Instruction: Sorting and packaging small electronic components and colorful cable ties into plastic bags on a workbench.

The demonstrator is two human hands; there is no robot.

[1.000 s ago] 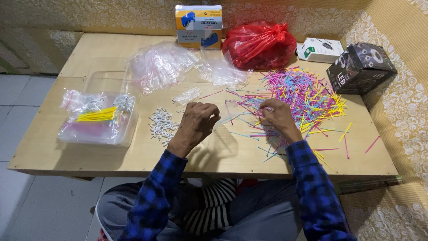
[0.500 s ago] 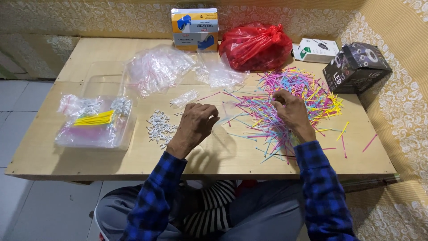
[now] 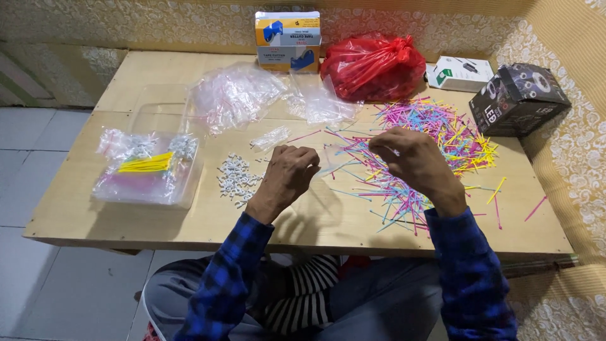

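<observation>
Wooden table point(image 3: 126, 215): my right hand point(image 3: 413, 158) hovers pinched over the coloured sticks point(image 3: 435, 136), which spread beneath and far-right; my left hand point(image 3: 291, 169), curled, contents unclear, sits just right of white clips point(image 3: 237, 178).

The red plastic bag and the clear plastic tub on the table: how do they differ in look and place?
The red plastic bag is opaque, crumpled and tied shut; the clear plastic tub is see-through, boxy and open-topped, showing yellow sticks. The bag sits at the far edge, the tub near the left. Both rest on the wooden table.
</observation>
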